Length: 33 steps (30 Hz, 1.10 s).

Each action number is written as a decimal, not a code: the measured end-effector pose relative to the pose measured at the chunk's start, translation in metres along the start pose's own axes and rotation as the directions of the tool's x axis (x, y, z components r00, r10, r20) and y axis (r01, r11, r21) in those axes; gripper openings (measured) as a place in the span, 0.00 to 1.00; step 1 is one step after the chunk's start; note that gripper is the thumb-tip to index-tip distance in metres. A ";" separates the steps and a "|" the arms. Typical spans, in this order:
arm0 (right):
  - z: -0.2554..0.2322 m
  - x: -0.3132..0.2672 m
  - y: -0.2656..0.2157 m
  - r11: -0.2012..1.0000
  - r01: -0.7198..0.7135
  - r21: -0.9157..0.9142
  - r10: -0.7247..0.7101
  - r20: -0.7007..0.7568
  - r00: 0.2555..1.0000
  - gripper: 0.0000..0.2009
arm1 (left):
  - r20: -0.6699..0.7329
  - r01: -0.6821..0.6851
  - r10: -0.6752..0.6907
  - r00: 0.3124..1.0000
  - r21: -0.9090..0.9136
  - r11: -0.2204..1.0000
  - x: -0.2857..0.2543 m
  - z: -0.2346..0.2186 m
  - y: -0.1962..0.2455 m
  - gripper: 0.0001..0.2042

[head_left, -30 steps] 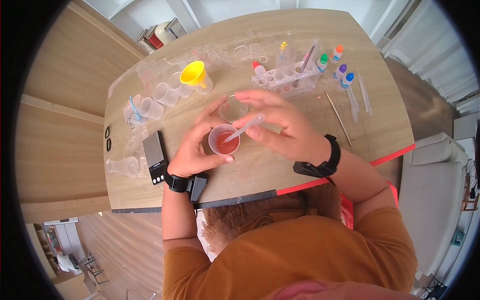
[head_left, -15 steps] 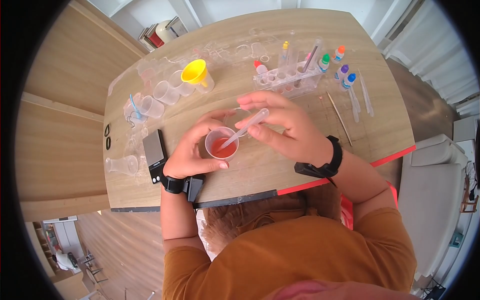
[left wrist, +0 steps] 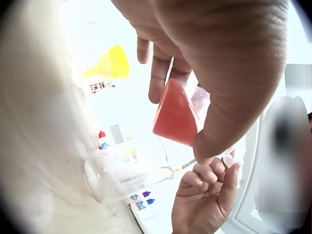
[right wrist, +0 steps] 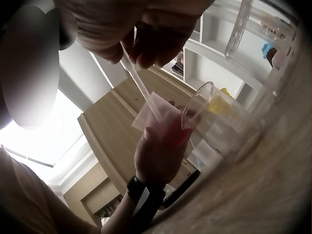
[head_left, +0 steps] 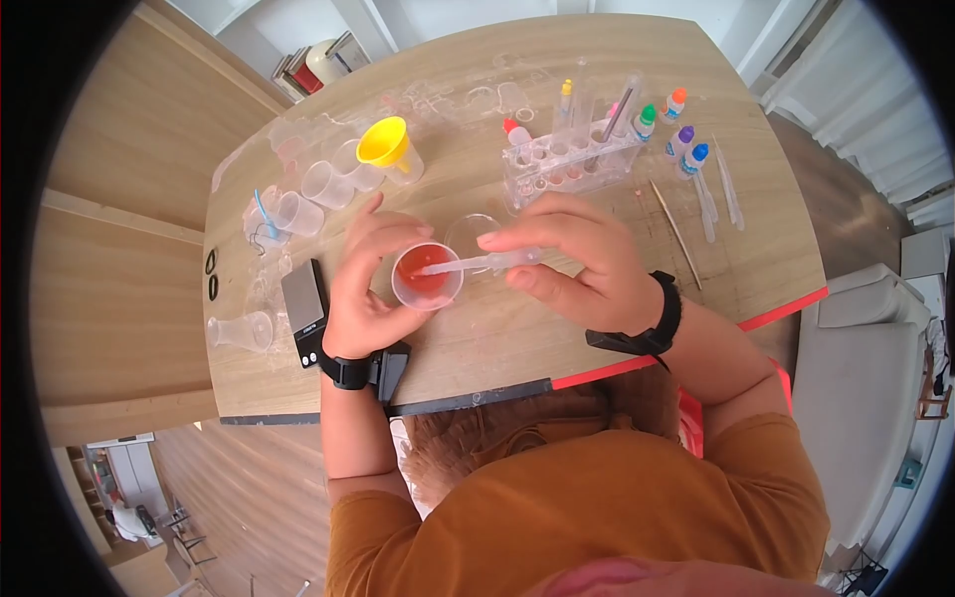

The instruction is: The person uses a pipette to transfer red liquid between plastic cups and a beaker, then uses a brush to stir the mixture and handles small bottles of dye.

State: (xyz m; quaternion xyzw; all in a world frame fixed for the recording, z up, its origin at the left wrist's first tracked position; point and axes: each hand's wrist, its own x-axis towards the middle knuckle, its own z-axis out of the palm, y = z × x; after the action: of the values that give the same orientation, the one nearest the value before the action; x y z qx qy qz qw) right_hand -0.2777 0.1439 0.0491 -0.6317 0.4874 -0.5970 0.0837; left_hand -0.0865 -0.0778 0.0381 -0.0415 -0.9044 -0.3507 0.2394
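Observation:
My left hand (head_left: pixel 370 294) grips a translucent plastic cup (head_left: pixel 431 302) of red liquid above the table. Seen in the left wrist view, the liquid slants inside the tilted cup (left wrist: pixel 175 114). Between thumb and fingers, my right hand (head_left: pixel 592 267) pinches a clear plastic dropper (head_left: pixel 512 259) by its bulb end. The dropper lies almost level in the head view, its tip inside the cup; the right wrist view shows its stem (right wrist: pixel 142 85) passing over the cup's rim. A clear beaker (head_left: pixel 476 231) stands on the table just beyond the hands.
A test tube rack (head_left: pixel 572 169) and several dropper bottles (head_left: pixel 694 159) stand at the back right, near a thin wooden stick (head_left: pixel 676 239). Leftward are a yellow funnel (head_left: pixel 386 141), plastic cups (head_left: pixel 298 214), a black scale (head_left: pixel 306 308) and a glass flask (head_left: pixel 244 331).
The cup has shifted left and slightly up in the head view, tipping further. The dropper has swung from a diagonal to nearly level, its tip staying in the cup.

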 end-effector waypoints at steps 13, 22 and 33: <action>0.005 -0.003 0.004 0.989 -0.029 -0.142 0.017 -0.088 0.996 0.10 | -0.259 0.023 0.018 0.966 0.157 0.987 0.002 0.012 -0.005 0.28; 0.005 -0.002 0.003 0.986 -0.043 -0.161 0.031 -0.076 0.997 0.08 | -0.265 0.081 -0.054 0.963 0.094 0.992 -0.003 0.017 -0.012 0.32; 0.005 -0.002 0.005 0.994 -0.066 -0.084 0.062 -0.048 0.997 0.12 | -0.282 0.083 -0.033 0.959 0.166 0.983 0.000 0.018 -0.011 0.31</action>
State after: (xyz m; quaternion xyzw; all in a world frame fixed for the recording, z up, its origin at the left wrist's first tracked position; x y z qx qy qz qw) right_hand -0.2760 0.1400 0.0431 -0.6051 0.5341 -0.5869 0.0645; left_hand -0.0966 -0.0741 0.0200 0.0563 -0.8900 -0.2787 0.3565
